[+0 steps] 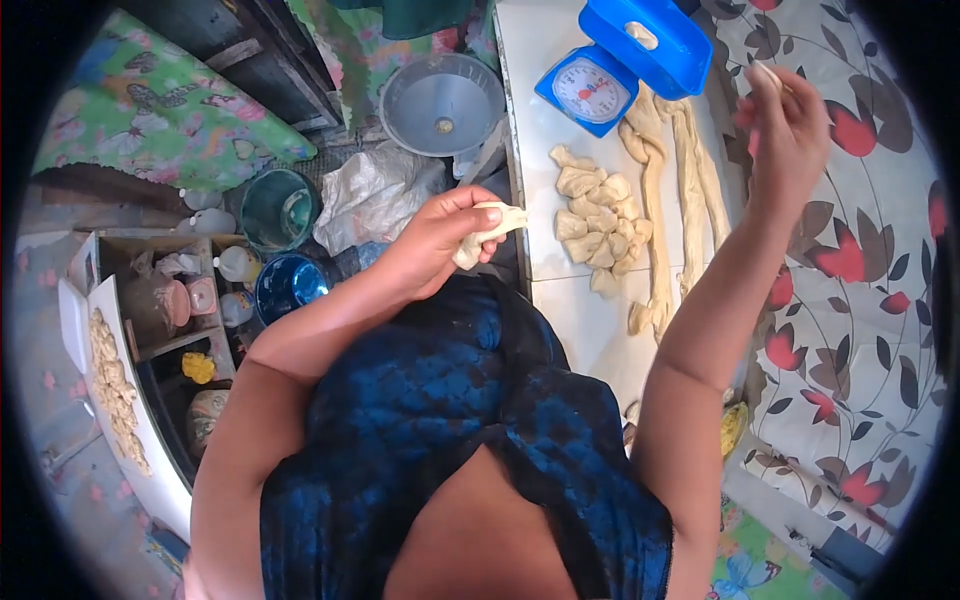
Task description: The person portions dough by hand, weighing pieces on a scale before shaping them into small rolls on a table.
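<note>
My left hand [440,238] is closed round a lump of pale dough [497,219], which pokes out past the thumb, just left of the table. Out to the right, my right hand [790,135] is raised with a small piece of dough [768,75] pinched at the fingertips. Between the hands stands a blue dial scale [592,92], and its blue pan [690,75] carries one bit of dough [641,37]. In front of the scale lies a pile of cut dough pieces [600,222]. Long dough strips [655,230] stretch beside that pile.
The white table [548,290] meets a floral-patterned wall covering [850,300] at right. On the left are a grey basin [440,100], a green bucket [280,210], a dark blue bowl [290,287] and a shelf [170,345] of containers. A white board [165,480] there bears more dough pieces.
</note>
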Action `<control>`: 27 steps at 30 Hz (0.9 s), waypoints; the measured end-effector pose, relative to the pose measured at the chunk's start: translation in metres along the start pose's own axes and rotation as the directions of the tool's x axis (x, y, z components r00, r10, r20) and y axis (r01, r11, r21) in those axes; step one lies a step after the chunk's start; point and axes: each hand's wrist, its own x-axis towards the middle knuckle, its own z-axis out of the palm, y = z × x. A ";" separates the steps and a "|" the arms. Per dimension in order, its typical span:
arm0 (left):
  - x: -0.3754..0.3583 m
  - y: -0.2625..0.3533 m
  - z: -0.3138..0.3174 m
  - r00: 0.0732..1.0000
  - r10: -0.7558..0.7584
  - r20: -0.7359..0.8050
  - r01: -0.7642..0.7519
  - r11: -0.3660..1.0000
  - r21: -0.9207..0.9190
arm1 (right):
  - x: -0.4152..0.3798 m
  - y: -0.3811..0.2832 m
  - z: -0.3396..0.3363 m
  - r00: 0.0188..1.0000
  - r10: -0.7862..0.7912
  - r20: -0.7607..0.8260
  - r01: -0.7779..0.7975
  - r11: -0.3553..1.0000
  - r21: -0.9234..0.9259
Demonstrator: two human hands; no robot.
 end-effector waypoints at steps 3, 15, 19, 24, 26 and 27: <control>0.000 0.002 0.000 1.000 -0.020 -0.003 0.020 1.000 0.001 | 0.034 0.022 0.017 0.980 -0.121 0.158 0.158 0.956 -0.246; 0.002 0.002 -0.005 0.999 0.042 -0.008 -0.042 0.998 0.048 | 0.069 0.050 0.026 0.903 -0.059 0.425 0.139 0.977 -0.160; 0.003 0.004 -0.005 1.000 0.029 0.010 -0.030 0.999 0.042 | 0.047 0.020 0.011 0.941 -0.110 0.321 0.154 0.981 -0.115; 0.003 0.002 -0.004 0.997 0.029 0.070 -0.036 0.995 0.090 | -0.019 -0.013 0.010 0.885 -0.144 0.443 0.106 0.988 0.110; 0.004 0.000 -0.004 0.998 0.028 0.063 -0.037 0.989 0.142 | -0.033 -0.012 0.012 0.846 -0.163 0.508 0.093 0.983 0.161; 0.004 -0.001 -0.004 0.998 0.025 0.061 -0.033 0.989 0.144 | -0.036 -0.010 0.012 0.853 -0.134 0.505 0.101 0.991 0.093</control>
